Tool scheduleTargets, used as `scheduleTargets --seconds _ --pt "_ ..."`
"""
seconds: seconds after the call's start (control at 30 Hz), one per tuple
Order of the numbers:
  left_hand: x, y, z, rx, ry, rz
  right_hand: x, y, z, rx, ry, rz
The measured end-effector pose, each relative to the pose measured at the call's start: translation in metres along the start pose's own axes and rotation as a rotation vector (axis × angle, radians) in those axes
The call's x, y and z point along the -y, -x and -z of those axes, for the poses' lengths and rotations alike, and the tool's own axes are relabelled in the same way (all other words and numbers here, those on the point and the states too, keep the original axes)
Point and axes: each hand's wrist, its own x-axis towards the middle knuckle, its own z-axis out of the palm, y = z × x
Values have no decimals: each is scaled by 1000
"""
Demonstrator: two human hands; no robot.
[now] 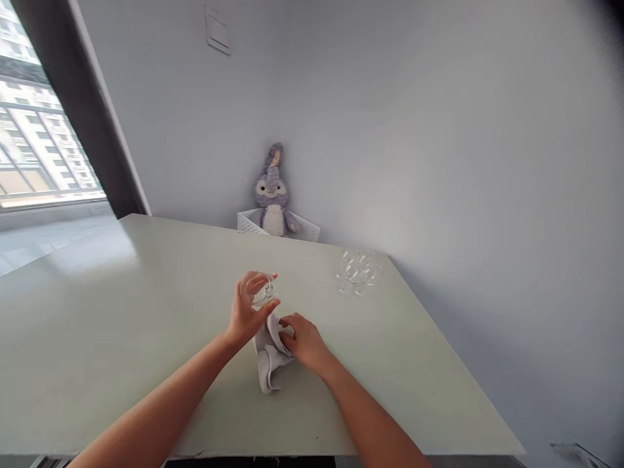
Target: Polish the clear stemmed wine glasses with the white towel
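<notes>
My left hand is wrapped round a clear glass cup, holding it above the middle of the table. The cup is tilted, and its round rim shows between thumb and fingers. Just to the right, my right hand pinches a pale grey cloth, its thumb and fingers closed on the cloth's upper edge. The cloth hangs in folds below the cup, its lower end close to the tabletop. Whether the cloth touches the cup I cannot tell.
Several clear glasses stand grouped near the far right edge of the pale table. Behind the table, a purple plush rabbit sits in a white basket in the wall corner. A window is at far left.
</notes>
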Motion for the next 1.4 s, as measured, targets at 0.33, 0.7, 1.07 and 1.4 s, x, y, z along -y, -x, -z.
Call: scheduleTargets --seconds 0.33,0.7,1.07,1.4 --pt "30 30 -18 320 -256 -43 3 -3 12 -88 121 257" --pt "71 23 -7 647 -850 -43 -50 -28 52 -672 28 -216" --pt "71 23 -4 685 -918 -101 -104 -25 95 -819 49 -515" --pt "76 23 -3 682 -956 -162 -110 -25 103 -768 43 -573"
